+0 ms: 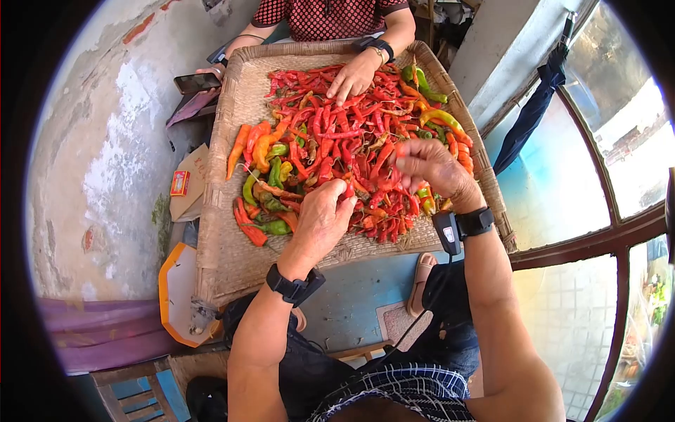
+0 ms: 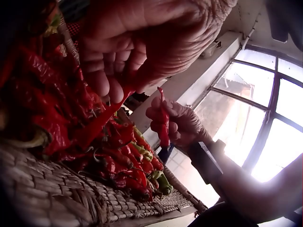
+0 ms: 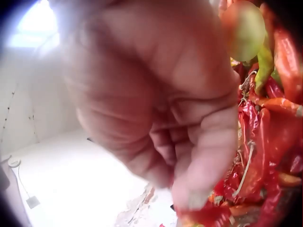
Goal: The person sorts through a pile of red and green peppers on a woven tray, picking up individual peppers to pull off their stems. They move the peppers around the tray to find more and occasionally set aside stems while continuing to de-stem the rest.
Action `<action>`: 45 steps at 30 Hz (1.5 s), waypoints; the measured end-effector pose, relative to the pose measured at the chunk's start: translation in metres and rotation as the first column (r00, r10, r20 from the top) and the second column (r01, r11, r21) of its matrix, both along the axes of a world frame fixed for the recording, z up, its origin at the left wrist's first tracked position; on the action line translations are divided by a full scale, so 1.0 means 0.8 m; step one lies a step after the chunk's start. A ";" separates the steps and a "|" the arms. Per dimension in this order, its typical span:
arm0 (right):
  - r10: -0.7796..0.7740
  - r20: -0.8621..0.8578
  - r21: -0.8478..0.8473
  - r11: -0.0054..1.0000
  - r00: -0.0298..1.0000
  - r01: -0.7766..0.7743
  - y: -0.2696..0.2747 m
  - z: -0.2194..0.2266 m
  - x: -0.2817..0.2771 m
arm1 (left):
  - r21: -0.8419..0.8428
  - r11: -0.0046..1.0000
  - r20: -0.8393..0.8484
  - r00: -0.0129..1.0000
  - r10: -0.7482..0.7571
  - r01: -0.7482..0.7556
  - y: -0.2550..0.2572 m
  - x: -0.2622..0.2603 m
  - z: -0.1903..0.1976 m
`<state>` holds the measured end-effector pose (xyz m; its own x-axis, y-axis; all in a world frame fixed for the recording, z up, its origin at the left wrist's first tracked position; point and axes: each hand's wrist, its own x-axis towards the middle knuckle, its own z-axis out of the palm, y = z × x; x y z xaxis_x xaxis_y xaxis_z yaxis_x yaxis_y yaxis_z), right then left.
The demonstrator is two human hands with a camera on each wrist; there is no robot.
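Observation:
Red peppers [image 1: 344,133] lie heaped on a woven tray [image 1: 232,260]. My left hand [image 1: 320,221] is over the near part of the heap; in the left wrist view this hand [image 2: 156,42] pinches a long red pepper [image 2: 102,123] that slants down toward the others. Just above the heap on the right, my right hand [image 1: 439,172] grips another red pepper, plainest in the left wrist view, where the pepper [image 2: 164,123] stands upright in the fingers of that hand [image 2: 182,123]. Blur in the right wrist view hides what the curled fingers of this hand [image 3: 161,104] hold.
Across the tray a person's hand [image 1: 355,76] rests on the peppers, their other hand near a phone [image 1: 197,83]. Green and orange peppers [image 1: 264,151] lie at the left. An orange-rimmed container [image 1: 169,295] stands left of the tray, a window [image 1: 562,169] at the right.

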<state>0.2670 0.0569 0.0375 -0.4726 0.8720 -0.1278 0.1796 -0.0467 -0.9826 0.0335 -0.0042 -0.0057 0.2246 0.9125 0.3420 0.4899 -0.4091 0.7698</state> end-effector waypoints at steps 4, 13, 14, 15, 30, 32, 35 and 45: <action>0.106 0.139 -0.022 0.994 0.985 -0.104 0.016 -0.005 -0.002 | -0.024 1.000 -0.042 0.999 -0.005 0.004 0.001 -0.003 -0.001; -0.341 0.433 0.774 0.614 0.834 -0.151 0.046 -0.067 0.001 | -0.020 0.999 0.045 0.998 0.041 -0.040 0.003 0.001 -0.001; -0.341 0.434 0.775 0.613 0.834 -0.152 0.040 -0.072 -0.001 | -0.018 0.999 0.047 0.998 0.040 -0.040 0.004 0.002 -0.002; -0.434 0.490 0.830 0.496 0.756 -0.254 0.030 -0.072 -0.013 | -0.021 0.999 0.043 0.998 0.036 -0.036 0.005 0.002 -0.003; -0.049 0.236 0.152 0.988 0.970 0.013 0.000 0.001 0.013 | -0.002 1.000 0.043 0.999 0.027 -0.027 0.004 0.003 -0.003; 0.139 0.381 -0.002 0.989 0.914 -0.150 -0.001 0.002 0.017 | -0.014 1.000 0.043 0.999 0.020 -0.020 0.004 0.004 -0.004; -0.170 -0.052 0.242 0.954 0.984 0.178 0.017 -0.018 0.013 | 0.000 1.000 0.032 0.999 0.007 -0.007 0.003 0.005 -0.007; -0.359 0.654 0.716 0.576 0.666 -0.393 0.021 -0.076 -0.005 | 0.000 1.000 0.040 0.999 0.018 -0.018 0.006 0.009 -0.002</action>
